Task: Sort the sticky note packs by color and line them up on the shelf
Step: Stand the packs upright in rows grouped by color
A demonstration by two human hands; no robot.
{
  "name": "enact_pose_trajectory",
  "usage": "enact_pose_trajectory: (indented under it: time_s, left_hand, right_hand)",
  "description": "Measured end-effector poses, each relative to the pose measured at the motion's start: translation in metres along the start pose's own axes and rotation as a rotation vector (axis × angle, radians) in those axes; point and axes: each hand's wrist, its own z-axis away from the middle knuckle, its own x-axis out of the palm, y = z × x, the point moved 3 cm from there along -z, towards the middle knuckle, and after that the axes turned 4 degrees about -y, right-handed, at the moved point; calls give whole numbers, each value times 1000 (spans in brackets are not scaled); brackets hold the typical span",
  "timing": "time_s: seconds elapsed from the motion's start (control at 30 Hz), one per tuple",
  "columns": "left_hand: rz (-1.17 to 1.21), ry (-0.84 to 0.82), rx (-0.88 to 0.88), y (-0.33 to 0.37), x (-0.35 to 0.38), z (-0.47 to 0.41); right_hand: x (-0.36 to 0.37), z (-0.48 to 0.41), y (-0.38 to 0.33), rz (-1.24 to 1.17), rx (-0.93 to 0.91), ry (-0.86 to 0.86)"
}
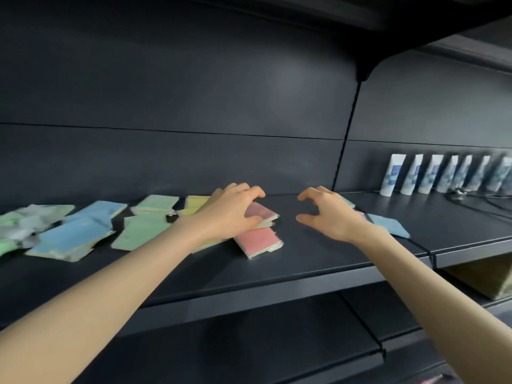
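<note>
Sticky note packs lie scattered over the left and middle of a dark shelf point(310, 261). The person's left hand point(230, 212) reaches to the middle of the shelf and grips a pink pack point(263, 213), with the fingers curled over its far edge and the thumb on its near side. That pack sits tilted just behind a second pink pack point(256, 242), which lies flat nearer the front edge; whether the two touch cannot be told. The right hand point(329, 214) hovers just to the right, its bent fingers spread wide from the thumb and holding nothing. Beyond it a blue pack point(388, 225) lies by the shelf's right end. Left of the left hand are a yellow pack point(195, 202) toward the back, two green packs point(138, 232), two more blue packs point(72, 238), and a blurred green heap point(22, 223) at the left end. On the neighbouring shelf section to the right, white tubes point(393, 174) stand in a row along the back.
</note>
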Motion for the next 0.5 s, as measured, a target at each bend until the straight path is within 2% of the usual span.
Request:
enact_pose_trajectory:
  time_s: [0.23, 0.5]
  left_hand:
    - [-13, -10, 53, 19, 13, -75]
    - [6, -109, 118, 34, 48, -161]
  right_hand:
    - [-16, -36, 68, 5, 68, 34]
    - [-26, -71, 146, 53, 173, 1]
